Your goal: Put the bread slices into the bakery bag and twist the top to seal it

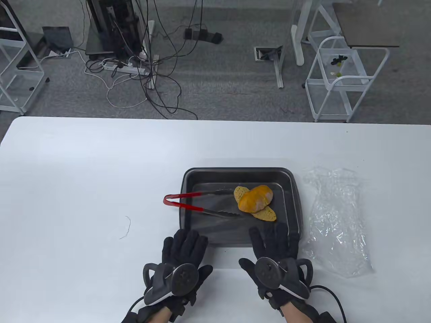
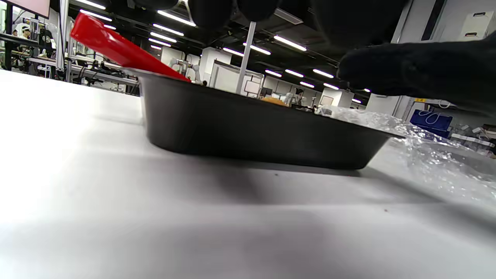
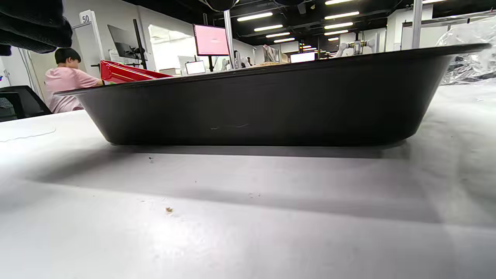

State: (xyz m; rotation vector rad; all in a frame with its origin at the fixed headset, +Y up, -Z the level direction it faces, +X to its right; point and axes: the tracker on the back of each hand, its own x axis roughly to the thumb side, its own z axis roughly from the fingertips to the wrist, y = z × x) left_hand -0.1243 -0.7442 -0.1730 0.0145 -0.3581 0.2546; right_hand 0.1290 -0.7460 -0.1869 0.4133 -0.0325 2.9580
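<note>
Bread slices [image 1: 256, 203] piled in the right half of a black tray [image 1: 293, 188] on a white table [image 1: 84, 175], tongs [image 1: 198, 204] with red handles propped over the tray's left rim. Clear bag [image 1: 336, 222] flat, just right of the tray. Left hand [image 1: 180, 260] and right hand [image 1: 277, 259] palm-down by the near rim, fingers straight and slightly spread, gripping nothing
</note>
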